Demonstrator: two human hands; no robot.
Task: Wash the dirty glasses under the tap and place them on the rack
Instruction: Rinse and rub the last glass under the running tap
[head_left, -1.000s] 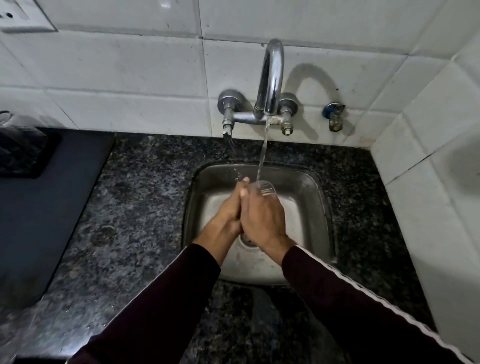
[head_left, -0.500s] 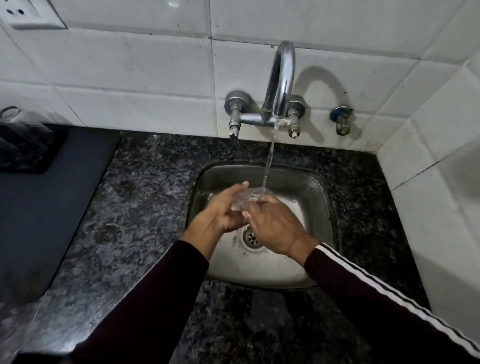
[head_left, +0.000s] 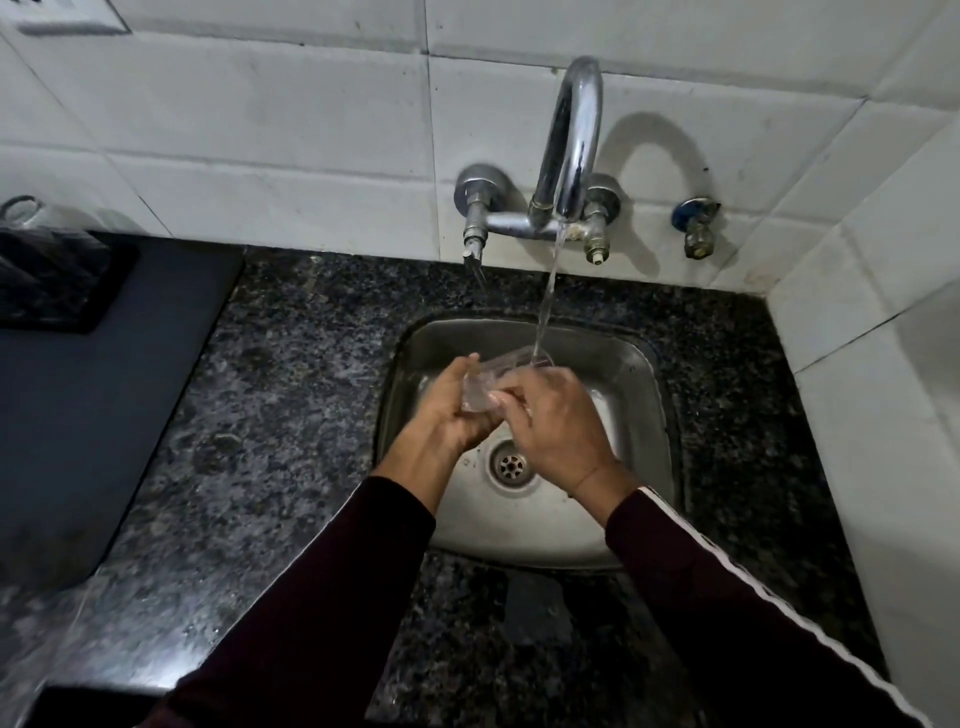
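At the far left edge of the counter (head_left: 270, 415) a dark rack (head_left: 57, 280) sits on a dark mat (head_left: 104, 415), with what looks like an upturned clear glass (head_left: 23, 210) on its back corner; I cannot tell what else it holds. Moving right, my left hand (head_left: 449, 410) cups the base and side of the glass I am washing (head_left: 493, 382), fingers curled under it, holding it tilted over the sink (head_left: 639, 415) so its mouth leans toward the stream. My right hand (head_left: 558, 426) wraps the near side of the same glass, fingertips pressed on its wall as if rubbing it, so both hands are clamped on the one glass. The water (head_left: 545, 306) falls from the tap (head_left: 571, 135) and lands right at the rim; the glass looks to have little pooled inside, though it is too clear to be sure. To do this well, I judge I should keep the rim under the stream, turn the glass with my left hand while my right rubs round the wall and lip, and grip firmly, since wet glass is slippery and the steel basin is hard. The basin itself holds only running water and its drain (head_left: 511, 465), with no other glasses visible in it. Further right, a small valve (head_left: 693, 228) sits on the tiled wall (head_left: 831, 312).
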